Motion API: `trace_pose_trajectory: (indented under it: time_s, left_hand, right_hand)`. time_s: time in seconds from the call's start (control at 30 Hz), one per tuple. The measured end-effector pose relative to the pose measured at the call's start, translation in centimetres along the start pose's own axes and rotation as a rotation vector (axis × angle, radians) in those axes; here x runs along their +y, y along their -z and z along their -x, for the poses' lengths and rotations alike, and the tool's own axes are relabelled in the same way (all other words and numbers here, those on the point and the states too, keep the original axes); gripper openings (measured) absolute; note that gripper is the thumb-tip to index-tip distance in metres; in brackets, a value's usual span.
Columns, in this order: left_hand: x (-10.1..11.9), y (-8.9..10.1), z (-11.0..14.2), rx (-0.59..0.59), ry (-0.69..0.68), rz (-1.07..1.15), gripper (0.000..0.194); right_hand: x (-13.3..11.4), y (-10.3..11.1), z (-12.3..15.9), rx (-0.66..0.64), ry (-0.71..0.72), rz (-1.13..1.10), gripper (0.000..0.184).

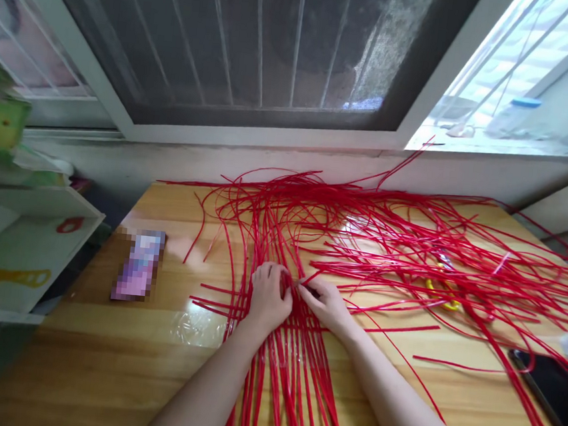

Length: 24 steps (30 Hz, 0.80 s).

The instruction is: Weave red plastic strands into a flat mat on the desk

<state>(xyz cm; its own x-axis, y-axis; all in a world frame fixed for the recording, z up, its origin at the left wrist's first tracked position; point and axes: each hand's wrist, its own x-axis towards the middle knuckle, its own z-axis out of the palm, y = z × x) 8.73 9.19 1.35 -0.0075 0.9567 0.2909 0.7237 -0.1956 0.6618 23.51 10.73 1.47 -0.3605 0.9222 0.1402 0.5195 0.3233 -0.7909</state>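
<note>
Long red plastic strips (273,399) run lengthwise down the middle of the wooden table, fanning out toward me. Several shorter crosswise strips (212,305) pass through them, their ends sticking out to the left and right. My left hand (271,295) is on the lengthwise strips, fingers curled over them and thumb close to the forefinger. Just beside it, my right hand (325,303) pinches a red strip between thumb and forefinger where the strips cross. The fingertips partly hide the crossing point.
Loose red strips (401,251) pile up across the table's back and right. Yellow-handled scissors (446,301) lie under them. A dark phone (551,386) is at the right edge; a blurred-out rectangular item (139,266) lies left. Clear plastic (197,327) sits near my left forearm. A window frame (266,137) stands behind.
</note>
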Motion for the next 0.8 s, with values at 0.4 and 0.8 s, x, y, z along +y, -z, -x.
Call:
trace_pose_trajectory:
  time_s: [0.4, 0.8]
  left_hand:
    - [-0.15, -0.12, -0.02, -0.052, 0.007, -0.067, 0.032]
    - [-0.40, -0.35, -0.36, -0.013, 0.083, -0.148, 0.028]
  right_hand:
    - [0.29, -0.73, -0.35, 0.056, 0.015, 0.241, 0.033]
    - [0.21, -0.69, -0.37, 0.084, -0.027, 0.227, 0.029]
